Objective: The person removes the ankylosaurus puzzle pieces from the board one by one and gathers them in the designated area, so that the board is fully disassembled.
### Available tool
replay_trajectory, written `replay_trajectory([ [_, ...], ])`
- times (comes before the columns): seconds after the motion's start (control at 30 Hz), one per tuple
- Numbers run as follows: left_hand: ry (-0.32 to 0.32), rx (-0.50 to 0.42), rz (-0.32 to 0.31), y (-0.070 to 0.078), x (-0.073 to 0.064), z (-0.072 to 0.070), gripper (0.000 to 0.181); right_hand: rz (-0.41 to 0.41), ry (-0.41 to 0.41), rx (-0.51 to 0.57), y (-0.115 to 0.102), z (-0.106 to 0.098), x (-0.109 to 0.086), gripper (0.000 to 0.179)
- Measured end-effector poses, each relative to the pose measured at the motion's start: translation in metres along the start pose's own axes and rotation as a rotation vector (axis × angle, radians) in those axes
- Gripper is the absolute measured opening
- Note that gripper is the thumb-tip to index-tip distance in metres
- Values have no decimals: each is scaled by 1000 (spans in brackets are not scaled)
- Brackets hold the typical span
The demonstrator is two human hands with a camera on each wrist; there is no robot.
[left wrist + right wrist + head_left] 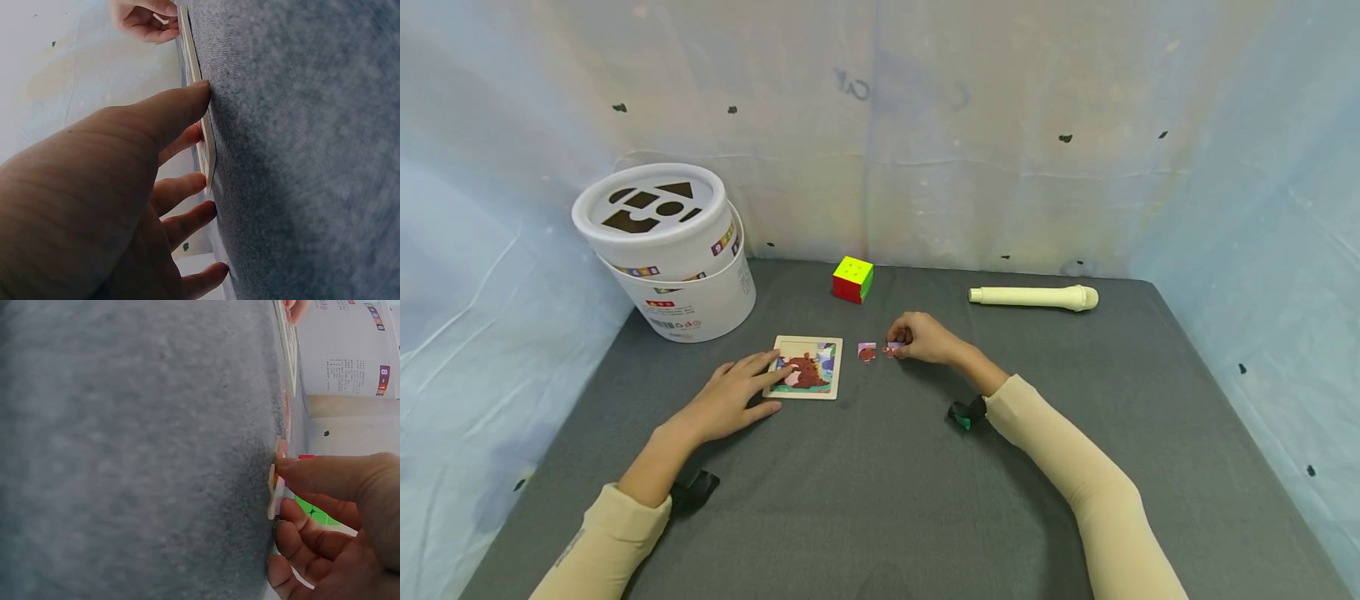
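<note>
A square wooden jigsaw board (839, 367) with a red-brown dinosaur picture lies flat at the middle of the table. My left hand (730, 396) rests at its left side, fingers spread and fairly straight, some fingertips on the board. To the right of the board lies a small loose puzzle piece (867, 352), pink and red-brown. Just beyond it, my right hand (925, 338) pinches another puzzle piece (277, 494) between thumb and fingers, close to the cloth. The fingers partly cover that piece.
Behind the board stands a cube puzzle (853, 279) with yellow, red and green faces. A cream toy microphone (1033, 297) lies at the back right. At the back left are stacked white buckets (700, 304), the upper lid cut with shaped holes. Dark grey cloth (865, 500) covers the table.
</note>
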State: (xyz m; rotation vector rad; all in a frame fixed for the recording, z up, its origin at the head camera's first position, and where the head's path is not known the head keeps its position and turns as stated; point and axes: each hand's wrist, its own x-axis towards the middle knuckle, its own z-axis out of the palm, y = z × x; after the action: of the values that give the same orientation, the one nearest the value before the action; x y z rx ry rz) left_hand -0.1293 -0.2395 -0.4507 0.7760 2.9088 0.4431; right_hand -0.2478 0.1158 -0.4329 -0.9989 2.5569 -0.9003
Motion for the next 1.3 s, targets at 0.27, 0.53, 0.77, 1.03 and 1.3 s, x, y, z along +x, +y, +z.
replay_trajectory([
  [0.27,3,-8,11,0,0,-2,63,-42,-14,-92,-14,-1,21,23],
  [0.53,1,-11,9,2,0,-2,63,-138,-107,-89,-44,29,52,27],
  [0.77,12,-5,12,2,0,0,62,-125,-120,-134,-63,46,65,25],
  [1.03,12,-4,16,1,0,-1,63,-98,-125,-149,-67,50,66,20],
  [1.3,4,-2,4,0,0,0,62,-75,-138,-145,-69,50,66,18],
])
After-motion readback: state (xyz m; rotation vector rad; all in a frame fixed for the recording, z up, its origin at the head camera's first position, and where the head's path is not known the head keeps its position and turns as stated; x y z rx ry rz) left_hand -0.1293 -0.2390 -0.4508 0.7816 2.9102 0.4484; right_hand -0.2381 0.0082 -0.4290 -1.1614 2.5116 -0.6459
